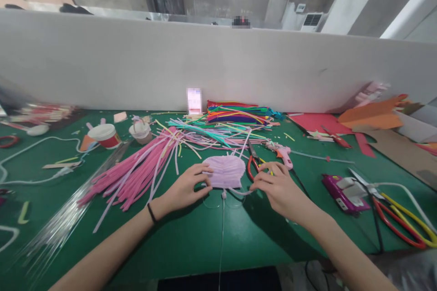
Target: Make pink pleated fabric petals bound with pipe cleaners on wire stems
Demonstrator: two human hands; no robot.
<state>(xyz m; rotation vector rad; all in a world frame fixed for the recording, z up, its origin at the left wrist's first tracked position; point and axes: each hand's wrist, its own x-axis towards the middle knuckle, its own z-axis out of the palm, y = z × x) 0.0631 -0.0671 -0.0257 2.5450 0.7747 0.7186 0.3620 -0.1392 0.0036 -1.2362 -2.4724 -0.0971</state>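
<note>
A fuzzy lilac piece [225, 170], made of pipe cleaners side by side, lies before me on the green table. My left hand [191, 184] grips its left edge between thumb and fingers. At the lower right, my right hand [273, 186] pinches the end of a lilac pipe cleaner [241, 192] that runs out from under the piece. A thin pale wire [222, 232] with a small lilac knot [224, 194] at its top extends from the piece toward me. Red-handled pliers [251, 166] lie just behind my right hand, partly covered by it.
Pink pipe cleaners [136, 173] and clear thin rods [64, 218] lie to the left, near a paper cup [105, 135]. Multicoloured pipe cleaners [239, 113] are heaped behind. To the right are a pink glue gun [285, 157], a purple power strip [341, 193] and large scissors [399, 218].
</note>
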